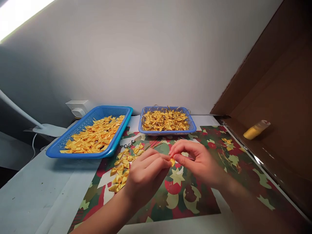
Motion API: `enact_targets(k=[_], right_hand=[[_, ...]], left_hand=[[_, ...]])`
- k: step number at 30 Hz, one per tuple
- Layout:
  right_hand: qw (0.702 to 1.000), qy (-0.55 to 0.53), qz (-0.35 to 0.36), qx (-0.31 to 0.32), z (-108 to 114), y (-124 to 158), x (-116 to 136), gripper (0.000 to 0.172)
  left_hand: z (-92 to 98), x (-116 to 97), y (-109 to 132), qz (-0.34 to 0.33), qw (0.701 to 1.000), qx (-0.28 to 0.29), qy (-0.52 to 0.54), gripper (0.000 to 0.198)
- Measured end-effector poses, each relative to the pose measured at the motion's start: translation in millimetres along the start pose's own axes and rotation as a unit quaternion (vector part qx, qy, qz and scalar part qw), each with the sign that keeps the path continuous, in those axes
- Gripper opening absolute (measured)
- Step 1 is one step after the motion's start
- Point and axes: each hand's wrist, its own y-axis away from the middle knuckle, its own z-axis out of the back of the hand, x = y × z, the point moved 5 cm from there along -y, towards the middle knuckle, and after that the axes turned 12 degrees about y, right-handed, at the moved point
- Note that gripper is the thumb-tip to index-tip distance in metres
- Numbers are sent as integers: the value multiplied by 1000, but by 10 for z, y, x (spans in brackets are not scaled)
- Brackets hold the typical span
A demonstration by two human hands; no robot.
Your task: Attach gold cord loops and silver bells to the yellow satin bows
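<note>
My left hand (146, 172) and my right hand (195, 161) meet over the patterned mat (185, 198), fingers pinched together. Between the fingertips sits a small yellow ribbon bow (172, 162), held by both hands. A row of several finished yellow bows (120, 170) lies on the mat just left of my left hand. Thin gold cord loops (151, 144) lie on the mat beyond my hands.
A large blue basket (73, 152) of plain yellow bows stands at the back left. A smaller blue basket (168, 131) holds bows with gold loops. A brown cardboard wall (280, 97) rises at the right, with a yellow thread spool (255, 129). A single bow (226, 140) lies right of my hands.
</note>
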Motion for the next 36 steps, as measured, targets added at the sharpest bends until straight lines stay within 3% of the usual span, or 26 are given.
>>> enact_targets(k=[4,7,11,15,18,21,24,26,27,31,36], right_hand=[[986,-130,-32,-95,33,-27,-74,15],[952,-228,-25,-202,354,-13,-36,13],[899,-284,-1,-333,1008,99,37,13],[899,-251,-3,-358,1312,119,-26,16],[913,-220,-17,-344,1241,63,-115,16],[940,-163,-34,-299,1012,19,-136,13],[985,-35,-77,-153,631,-8,-115,13],[993,46,-108,-27,349,-1,-124,19],[991,75,-108,-1,254,6,-121,19],[991,120,-66,-10,95,1,-91,6],[992,126,-2,-23,95,-10,-41,12]], left_hand=[[-137,93,94,16,998,62,-10,20],[-254,282,197,120,985,121,-5,18],[-365,523,309,334,918,188,102,11],[-413,555,324,449,843,167,244,4],[-457,570,385,533,769,137,326,12],[-472,599,435,579,708,88,394,21],[-448,627,446,589,683,43,430,25],[-422,637,449,589,680,21,435,23],[-409,639,449,588,681,12,436,22],[-373,627,436,588,670,-13,453,17],[-393,562,407,613,596,-27,517,23]])
